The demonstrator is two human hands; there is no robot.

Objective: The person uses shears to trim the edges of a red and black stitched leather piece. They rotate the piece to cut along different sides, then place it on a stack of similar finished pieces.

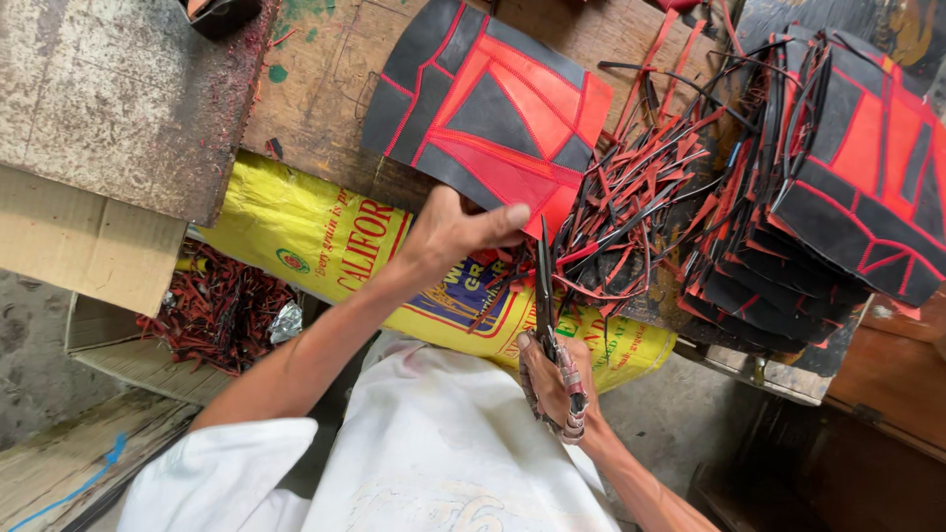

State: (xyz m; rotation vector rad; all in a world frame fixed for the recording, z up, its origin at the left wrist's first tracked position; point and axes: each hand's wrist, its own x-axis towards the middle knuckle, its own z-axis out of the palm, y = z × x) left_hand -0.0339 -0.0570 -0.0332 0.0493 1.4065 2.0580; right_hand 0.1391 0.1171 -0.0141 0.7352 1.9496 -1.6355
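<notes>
Left hand [448,236] grips panel [490,116] | right hand [554,386] clamps scissors [545,286] | strip scraps [631,212], panel stack [828,197] alongside

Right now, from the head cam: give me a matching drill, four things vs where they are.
Things:
1. black-and-red panel
2. scissors
3. stack of panels
4. yellow sack

Places:
A. piled at right on the bench
B. held at its lower edge by the left hand
C. hanging below the bench edge
D. in the right hand, blades pointing up

Pairs: 1-B, 2-D, 3-A, 4-C
</notes>
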